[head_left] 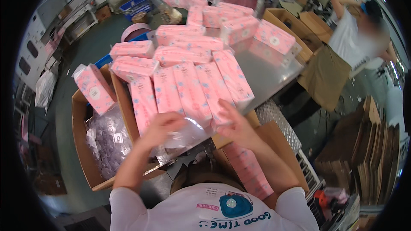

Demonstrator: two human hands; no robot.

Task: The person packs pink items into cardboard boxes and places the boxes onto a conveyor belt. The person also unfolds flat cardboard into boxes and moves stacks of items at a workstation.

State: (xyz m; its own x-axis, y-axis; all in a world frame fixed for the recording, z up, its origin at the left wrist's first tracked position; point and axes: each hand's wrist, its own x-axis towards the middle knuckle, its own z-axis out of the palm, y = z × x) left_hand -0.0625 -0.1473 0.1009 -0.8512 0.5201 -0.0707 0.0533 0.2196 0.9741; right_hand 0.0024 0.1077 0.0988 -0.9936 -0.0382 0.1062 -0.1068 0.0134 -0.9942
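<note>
My left hand (165,125) is bent over the near edge of the metal table, its fingers closed on a clear plastic bag (188,133) and slightly blurred. The bag catches the light as a curved white glare. On its other side my right hand (233,122) has its fingers apart, index finger raised, beside the near end of a pink tissue pack (214,83). Several pink flower-printed tissue packs lie side by side in front of both hands, with more packs (184,54) stacked behind them.
At left, a cardboard box (81,145) holds clear plastic bags (109,139), with one tissue pack (95,90) on top. An open carton (278,145) near my right arm contains rows of pink packs (248,169). A person (355,38) stands at right near stacked flattened cardboard (355,141).
</note>
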